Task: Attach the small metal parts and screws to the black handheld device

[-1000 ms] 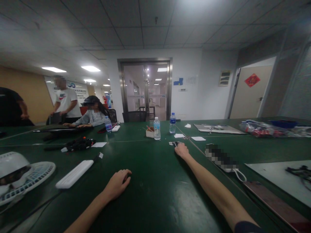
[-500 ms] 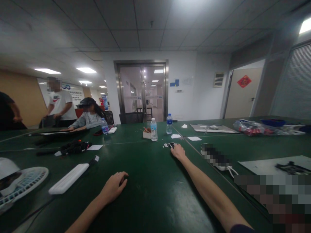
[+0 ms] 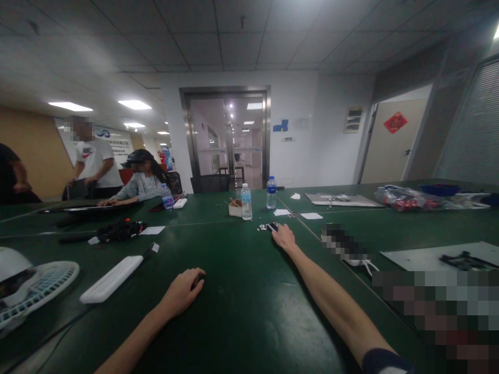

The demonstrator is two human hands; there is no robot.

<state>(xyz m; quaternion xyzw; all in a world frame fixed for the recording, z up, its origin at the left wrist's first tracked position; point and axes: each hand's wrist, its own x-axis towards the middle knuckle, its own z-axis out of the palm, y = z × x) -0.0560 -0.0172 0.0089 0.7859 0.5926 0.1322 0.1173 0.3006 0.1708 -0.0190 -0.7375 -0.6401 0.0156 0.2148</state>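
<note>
My right hand [image 3: 284,238] is stretched far out over the green table [image 3: 234,301]. Its fingers are closed on a small dark flat object [image 3: 273,227] with a light edge, too small to name surely. Several tiny pale pieces [image 3: 262,227] lie just left of that object. Nearer to me, my left hand [image 3: 181,292] rests on the tabletop with its fingers loosely bent and the thumb apart. Nothing shows in it.
Beyond my right hand stand two water bottles, one clear [image 3: 246,202] and one blue-labelled [image 3: 271,193], plus a small box [image 3: 235,209]. A white power strip [image 3: 113,279] and a fan grille [image 3: 50,285] lie left. A seated person [image 3: 140,179] works at the far left.
The view has tilted slightly, so the table items sit a little higher. My right hand stays at the small dark object, whose light edge shows more. My left hand rests as before.
</note>
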